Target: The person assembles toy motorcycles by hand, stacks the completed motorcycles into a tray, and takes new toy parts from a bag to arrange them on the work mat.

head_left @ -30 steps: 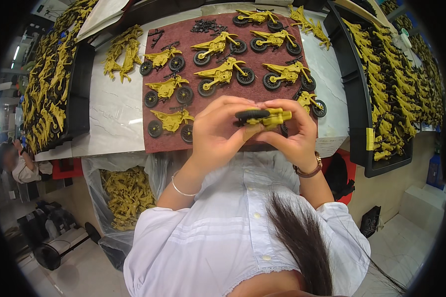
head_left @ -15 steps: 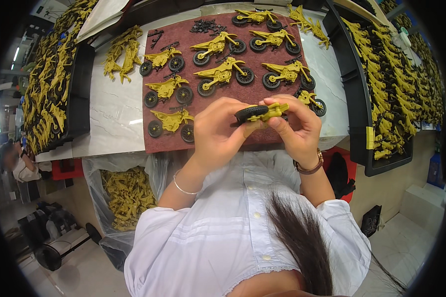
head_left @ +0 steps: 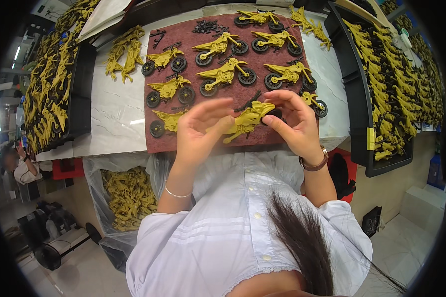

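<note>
A yellow toy motorcycle point(head_left: 253, 115) with black handlebars is held up over the near edge of the maroon mat point(head_left: 218, 106). My right hand point(head_left: 298, 123) has thumb and fingers around its front end, by the dark front wheel. My left hand point(head_left: 198, 129) is at the other end, its fingers curved and apart from the thumb. That thumb overlaps the toy's rear, and I cannot tell whether it touches. Several similar toy motorcycles point(head_left: 223, 73) with black wheels lie on the mat in front of my hands.
Small black parts point(head_left: 208, 26) lie at the mat's far side. Loose yellow pieces point(head_left: 125, 53) rest on the white tabletop point(head_left: 106, 109). Black crates point(head_left: 358, 94) of yellow parts flank the table. A plastic-lined container point(head_left: 95, 190) with yellow parts stands below left.
The toy motorcycle has turned from wheel-forward to side-on, its handlebars now showing. My left hand has moved left and its fingers have spread. My right hand stays at the toy.
</note>
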